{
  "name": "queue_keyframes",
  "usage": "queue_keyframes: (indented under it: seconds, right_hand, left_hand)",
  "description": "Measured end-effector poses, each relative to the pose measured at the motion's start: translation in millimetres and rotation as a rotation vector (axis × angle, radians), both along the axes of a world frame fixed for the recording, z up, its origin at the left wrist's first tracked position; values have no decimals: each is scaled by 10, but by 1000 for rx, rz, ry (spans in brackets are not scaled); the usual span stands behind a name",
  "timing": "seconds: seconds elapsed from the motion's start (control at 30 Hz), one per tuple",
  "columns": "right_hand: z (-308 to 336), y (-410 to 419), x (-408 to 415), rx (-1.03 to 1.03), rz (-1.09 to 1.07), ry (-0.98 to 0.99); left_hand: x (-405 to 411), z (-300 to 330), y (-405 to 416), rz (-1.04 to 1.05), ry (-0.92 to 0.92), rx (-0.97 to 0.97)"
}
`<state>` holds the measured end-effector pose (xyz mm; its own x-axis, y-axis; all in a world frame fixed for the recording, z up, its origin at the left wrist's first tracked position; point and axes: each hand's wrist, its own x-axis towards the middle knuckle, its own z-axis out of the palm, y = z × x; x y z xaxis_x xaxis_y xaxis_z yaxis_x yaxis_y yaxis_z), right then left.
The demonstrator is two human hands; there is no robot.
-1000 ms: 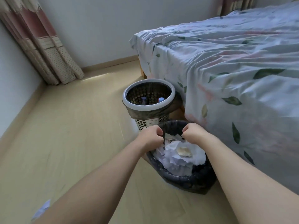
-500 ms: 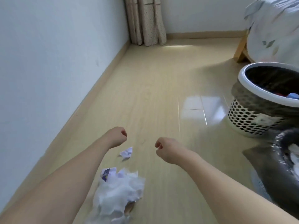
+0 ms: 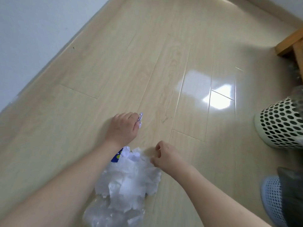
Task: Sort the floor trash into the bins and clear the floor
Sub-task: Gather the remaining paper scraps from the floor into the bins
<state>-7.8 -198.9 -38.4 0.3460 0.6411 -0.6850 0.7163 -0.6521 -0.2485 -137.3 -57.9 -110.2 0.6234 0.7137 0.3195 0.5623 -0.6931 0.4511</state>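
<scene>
A heap of crumpled white paper and clear plastic lies on the pale wood floor, with a blue printed scrap at its top left. My left hand is down on the floor beyond the heap, fingers closed on a small crumpled paper scrap. My right hand is curled at the heap's upper right edge, fingertips touching the paper; whether it grips any is unclear. The white perforated bin stands at the right edge. A blue mesh bin with a dark liner is at the lower right.
A white wall with a skirting board runs along the left. A wooden bed leg shows at the upper right. Bare floor lies between the heap and the bins.
The view has tilted down toward the floor. My left hand dropped onto the small paper scrap and closed on it. My right hand came down to the heap's edge.
</scene>
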Motion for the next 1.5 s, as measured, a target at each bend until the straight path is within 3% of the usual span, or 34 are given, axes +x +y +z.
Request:
queue_keyframes:
  seconds: [0.13,0.3,0.43,0.5,0.63,0.73,1.0,1.2,1.33,1.5]
  right_hand:
    - [-36,32,-119,-60,221,-56]
    - [-6,46,-125,-72,237,-39]
    - [174,49,-92,-3,114,-3]
    - [351,3,-57,56,63,18]
    - [730,-112,56,137,101,39]
    - [1007,-282,223,216,104,24]
    - [1883,-1284,1092,501,-207,174]
    - [2298,-2170,2046,428,-340,259]
    - [2475,-2833,2740,380,-578,251]
    - [2309,-3651,3367,260,-877,67]
  left_hand:
    - [0,-31,14,11,-22,15]
    - [3,-71,21,4,2,4]
    - [-34,3,58,-37,-4,-135]
    - [-33,76,37,3,86,-262]
    - [-70,415,-21,118,184,-644]
    - [-79,821,-108,151,163,-628]
    - [655,2343,-836,34,276,-468]
    - [1760,3163,-1734,-198,357,-412]
    - [2597,3307,-2413,-339,281,-534]
    - [3513,2997,-3344,-503,365,-514]
